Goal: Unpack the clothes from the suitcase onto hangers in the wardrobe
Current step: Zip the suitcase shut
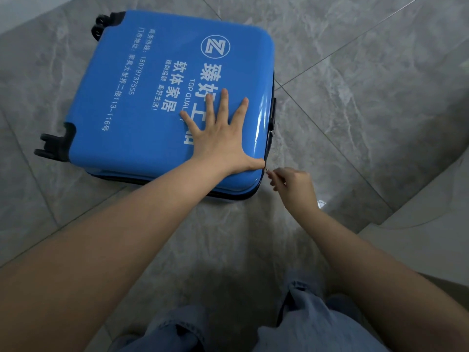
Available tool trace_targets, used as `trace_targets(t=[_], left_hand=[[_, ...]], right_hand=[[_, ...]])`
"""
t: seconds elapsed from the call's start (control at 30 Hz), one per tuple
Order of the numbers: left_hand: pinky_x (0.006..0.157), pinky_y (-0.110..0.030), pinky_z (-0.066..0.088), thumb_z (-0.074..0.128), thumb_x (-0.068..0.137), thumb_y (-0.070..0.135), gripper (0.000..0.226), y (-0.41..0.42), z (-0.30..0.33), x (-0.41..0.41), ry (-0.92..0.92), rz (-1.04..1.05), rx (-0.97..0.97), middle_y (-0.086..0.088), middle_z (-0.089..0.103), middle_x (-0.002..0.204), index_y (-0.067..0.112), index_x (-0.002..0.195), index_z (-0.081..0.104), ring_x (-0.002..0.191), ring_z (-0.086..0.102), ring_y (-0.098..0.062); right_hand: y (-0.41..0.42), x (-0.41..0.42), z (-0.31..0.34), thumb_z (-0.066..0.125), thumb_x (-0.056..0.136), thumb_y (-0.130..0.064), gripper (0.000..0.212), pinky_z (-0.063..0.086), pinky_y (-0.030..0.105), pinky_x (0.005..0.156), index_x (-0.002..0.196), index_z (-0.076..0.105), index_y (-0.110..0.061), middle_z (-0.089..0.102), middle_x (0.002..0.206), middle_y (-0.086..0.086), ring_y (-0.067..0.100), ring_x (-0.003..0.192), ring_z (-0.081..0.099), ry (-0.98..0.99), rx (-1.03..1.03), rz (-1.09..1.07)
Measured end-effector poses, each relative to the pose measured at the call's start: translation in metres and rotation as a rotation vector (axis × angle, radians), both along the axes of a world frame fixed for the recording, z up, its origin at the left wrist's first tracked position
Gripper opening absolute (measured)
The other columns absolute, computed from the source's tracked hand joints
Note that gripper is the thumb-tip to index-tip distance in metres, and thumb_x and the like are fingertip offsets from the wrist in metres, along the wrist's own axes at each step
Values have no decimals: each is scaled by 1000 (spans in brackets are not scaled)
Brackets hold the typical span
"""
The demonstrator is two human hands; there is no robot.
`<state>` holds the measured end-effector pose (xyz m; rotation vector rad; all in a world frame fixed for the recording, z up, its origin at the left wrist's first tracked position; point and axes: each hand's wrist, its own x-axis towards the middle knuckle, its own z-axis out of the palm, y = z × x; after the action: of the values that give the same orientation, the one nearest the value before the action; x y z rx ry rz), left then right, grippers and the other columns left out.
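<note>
A: Head view, and we're at the opening step. The blue suitcase point(162, 97) lies flat and closed on the floor point(355, 72), up around eleven o'clock from centre.

B: Left hand point(220, 138) spread flat on the shell, fingers straight, pressing it down. The right hand point(291, 184) sits at the near corner, about three o'clock of the left, fingers pinched on a small metal zip pull point(267, 169).

A: So nothing is unpacked yet, I'd say. Next call?

B: Run that pull along the seam round the case while the flat hand steadies the lid, then lift it.

A: Surface?

B: Grey marbled tiles, glossy, with thin joints. Black wheels point(54, 146) at nine o'clock. A pale step or ledge point(418, 224) at four o'clock. Jeans point(304, 326) at six. No wardrobe or hangers in shot.
</note>
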<state>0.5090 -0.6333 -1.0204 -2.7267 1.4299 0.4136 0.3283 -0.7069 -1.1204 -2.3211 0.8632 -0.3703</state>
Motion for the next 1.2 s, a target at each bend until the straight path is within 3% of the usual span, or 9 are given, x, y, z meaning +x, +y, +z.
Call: trace_targets(t=[0.17, 0.5, 0.63, 0.77, 0.97, 1.03, 1.1, 1.2], left_hand=[[100, -84, 0, 56, 43, 94, 149, 2, 1, -15, -59, 57, 48, -14, -21, 161, 25, 154, -15, 146, -19, -44], [105, -80, 4, 56, 51, 86, 139, 64, -6, 6, -140, -70, 53, -8, -22, 162, 27, 153, -17, 148, -18, -38], [107, -78, 7, 46, 45, 84, 136, 95, -5, 22, -162, -124, 59, -4, -18, 163, 30, 154, -15, 150, -15, -34], [110, -75, 7, 52, 46, 82, 136, 115, -3, 39, -178, -156, 75, 0, -17, 164, 32, 154, -14, 151, -14, -31], [110, -75, 5, 50, 47, 80, 134, 125, -1, 56, -169, -171, 81, 1, -16, 164, 33, 154, -13, 151, -14, -29], [110, -75, 4, 55, 47, 77, 134, 128, -2, 58, -161, -178, 72, 0, -16, 164, 32, 155, -11, 150, -15, -30], [109, -76, 4, 58, 48, 76, 135, 131, -3, 58, -160, -183, 65, -1, -15, 164, 31, 155, -10, 150, -15, -30], [109, -76, 5, 57, 48, 76, 134, 131, -5, 56, -167, -184, 59, -2, -15, 164, 31, 156, -9, 150, -15, -31]], right_hand=[[11, 10, 4, 54, 101, -23, 35, 49, 48, 64, 81, 67, 3, 65, 74, 16, 34, 66, 61, 123, -71, 87], [2, 37, 16, 53, 102, -32, 39, 37, 36, 55, 78, 63, -2, 49, 67, 4, 28, 65, 56, 231, -161, 173], [-2, 54, 15, 50, 102, -36, 40, 47, 39, 57, 86, 66, -4, 61, 76, 9, 27, 70, 59, 271, -156, 167], [5, 68, 10, 49, 103, -35, 38, 53, 44, 64, 89, 66, -4, 65, 81, 11, 30, 76, 62, 284, -111, 156], [10, 84, 2, 51, 102, -32, 38, 53, 40, 62, 82, 67, -4, 66, 73, 9, 29, 71, 64, 251, -101, 175], [14, 86, -3, 51, 101, -35, 40, 58, 38, 63, 83, 72, -7, 71, 70, 6, 22, 64, 67, 194, 92, 118], [17, 88, -8, 47, 102, -39, 43, 61, 33, 64, 86, 75, -9, 74, 75, 4, 18, 64, 71, 156, 462, -38], [15, 95, -22, 42, 103, -23, 32, 60, 40, 86, 114, 67, -6, 71, 108, 13, 28, 98, 70, 169, 939, -266]])
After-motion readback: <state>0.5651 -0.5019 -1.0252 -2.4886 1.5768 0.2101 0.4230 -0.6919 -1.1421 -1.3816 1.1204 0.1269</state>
